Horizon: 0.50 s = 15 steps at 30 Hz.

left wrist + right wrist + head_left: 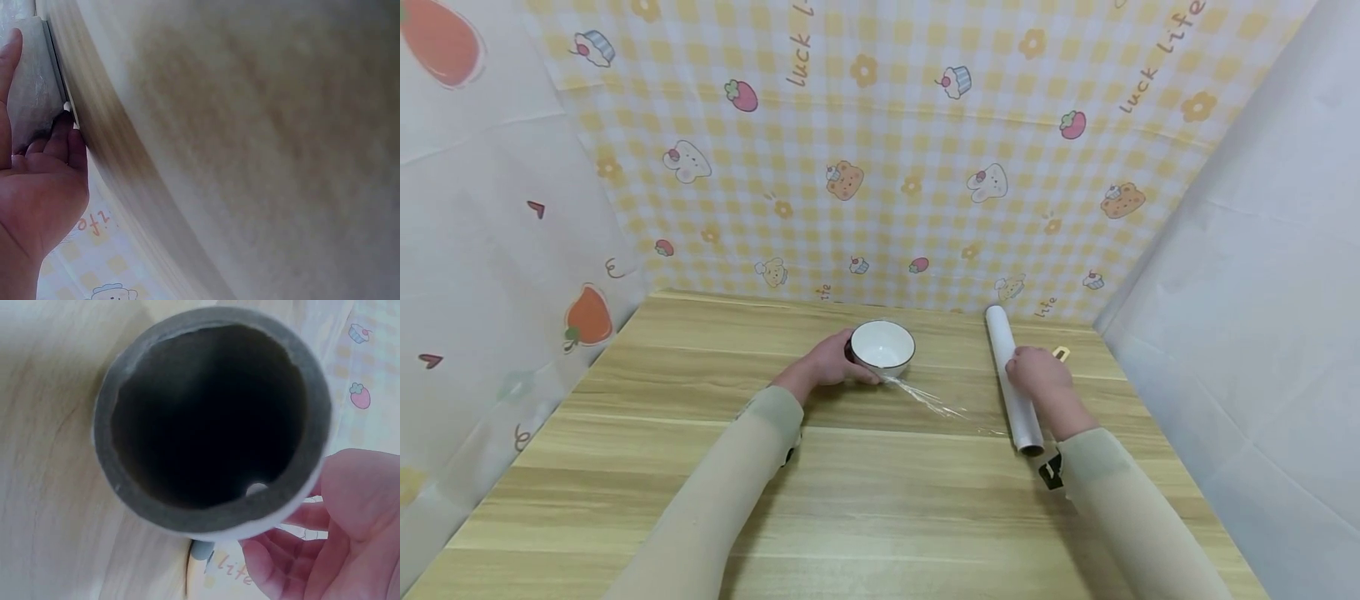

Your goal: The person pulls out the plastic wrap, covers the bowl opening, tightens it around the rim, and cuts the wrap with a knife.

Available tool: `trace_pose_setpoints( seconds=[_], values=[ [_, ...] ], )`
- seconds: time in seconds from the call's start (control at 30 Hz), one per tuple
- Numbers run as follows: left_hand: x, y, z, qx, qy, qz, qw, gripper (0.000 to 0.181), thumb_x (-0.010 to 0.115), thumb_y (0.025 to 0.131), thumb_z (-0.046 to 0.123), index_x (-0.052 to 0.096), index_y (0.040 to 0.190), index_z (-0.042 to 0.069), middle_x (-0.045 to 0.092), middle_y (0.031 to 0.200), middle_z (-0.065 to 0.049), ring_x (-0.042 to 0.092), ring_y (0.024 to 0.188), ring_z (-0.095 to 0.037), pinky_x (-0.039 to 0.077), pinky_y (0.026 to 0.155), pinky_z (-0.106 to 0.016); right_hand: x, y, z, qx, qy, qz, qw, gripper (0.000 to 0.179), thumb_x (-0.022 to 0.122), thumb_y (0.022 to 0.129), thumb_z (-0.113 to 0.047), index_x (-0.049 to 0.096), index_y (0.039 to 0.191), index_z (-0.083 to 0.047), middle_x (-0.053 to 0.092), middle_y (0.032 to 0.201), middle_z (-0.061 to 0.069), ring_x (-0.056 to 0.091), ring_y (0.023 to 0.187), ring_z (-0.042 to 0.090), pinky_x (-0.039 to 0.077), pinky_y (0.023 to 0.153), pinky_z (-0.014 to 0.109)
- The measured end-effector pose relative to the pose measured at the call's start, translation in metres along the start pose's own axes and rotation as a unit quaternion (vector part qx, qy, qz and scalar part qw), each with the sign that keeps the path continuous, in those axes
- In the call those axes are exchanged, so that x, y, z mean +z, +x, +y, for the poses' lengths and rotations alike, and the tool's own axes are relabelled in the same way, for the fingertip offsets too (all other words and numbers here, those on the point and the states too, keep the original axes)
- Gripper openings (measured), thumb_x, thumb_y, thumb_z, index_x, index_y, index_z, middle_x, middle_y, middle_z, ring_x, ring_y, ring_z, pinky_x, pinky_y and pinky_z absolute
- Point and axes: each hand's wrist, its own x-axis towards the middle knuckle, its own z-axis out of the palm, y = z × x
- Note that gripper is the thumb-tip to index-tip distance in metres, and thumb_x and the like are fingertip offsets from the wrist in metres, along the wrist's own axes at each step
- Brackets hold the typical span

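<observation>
In the head view a white bowl (882, 343) with a dark rim stands upright near the back of the table. My left hand (832, 360) grips its left side, thumb along the front. The left wrist view shows the fingers (56, 147) curled against the bowl's film-covered side (37, 81). A twisted strip of clear plastic wrap (927, 399) stretches from the bowl's front toward a long white roll of plastic wrap (1002, 342). My right hand (1040, 375) holds that roll at its right side. Up close in the right wrist view is the roll's hollow cardboard core (319, 419), beside the right hand (350, 512).
A small yellow object (1061, 354) lies just beyond the right hand, mostly hidden. The wood-patterned table (880, 517) ends at a yellow checked cloth (910, 217) behind. White cloths hang at the left (467, 250) and right (1247, 275).
</observation>
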Motion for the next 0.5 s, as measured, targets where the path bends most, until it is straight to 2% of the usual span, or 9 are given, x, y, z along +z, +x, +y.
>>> trace_pose_setpoints(
  seconds=[0.17,0.5],
  values=[
    [-0.0001,0.0006,0.0005,0.0,-0.007,0.001,1.0,0.102,0.101,0.082,0.026,0.043,0.164,0.005,0.056,0.162,-0.018,0.045,0.157,-0.038,0.028,0.136,-0.055,-0.0016,-0.0018,-0.0027,0.019,0.003,-0.001,0.9998,0.039,0.045,0.107,-0.027,0.066,0.121,0.003,0.072,0.108,0.027,0.069,0.091,0.038,0.06,0.076,0.054],
    [0.0016,-0.0004,0.0008,-0.004,-0.017,0.003,0.9998,0.102,0.101,0.082,0.026,0.044,0.164,0.005,0.057,0.162,-0.017,0.046,0.156,-0.038,0.028,0.136,-0.054,0.0003,0.0034,-0.0015,0.034,0.013,-0.005,0.9993,0.042,0.042,0.108,-0.028,0.065,0.115,0.005,0.07,0.105,0.028,0.068,0.089,0.038,0.059,0.071,0.052]
  ],
)
